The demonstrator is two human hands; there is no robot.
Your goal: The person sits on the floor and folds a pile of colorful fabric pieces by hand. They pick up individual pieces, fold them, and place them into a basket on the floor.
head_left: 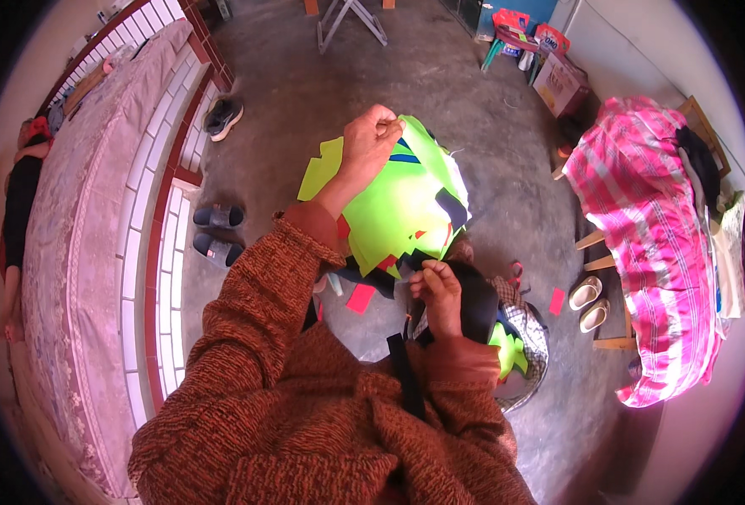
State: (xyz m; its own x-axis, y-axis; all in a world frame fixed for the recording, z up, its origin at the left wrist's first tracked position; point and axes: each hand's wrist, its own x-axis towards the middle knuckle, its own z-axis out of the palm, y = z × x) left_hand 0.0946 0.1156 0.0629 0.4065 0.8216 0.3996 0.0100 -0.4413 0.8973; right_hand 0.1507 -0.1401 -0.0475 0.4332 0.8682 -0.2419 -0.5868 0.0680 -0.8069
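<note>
Bright lime-green fabric pieces (389,202) lie in a heap in front of me, with dark blue and red scraps among them. My left hand (368,151) is raised above the heap's far left part, its fingers pinched together; whatever they hold is too small to make out. Nearer to me, my right hand (438,295) is also closed in a pinch by the heap's front edge, beside a black scrap (421,258). What sits between those fingers cannot be made out. A checked cloth bag (537,341) with more lime-green pieces stands right of my right forearm.
A bed (95,168) runs along the left, with a person (23,202) lying at its far side. Slippers (218,217) and a dark shoe (223,118) lie beside it. A pink checked cloth (642,227) covers wooden furniture at right, near pale shoes (587,292). Red scraps (361,298) dot the floor.
</note>
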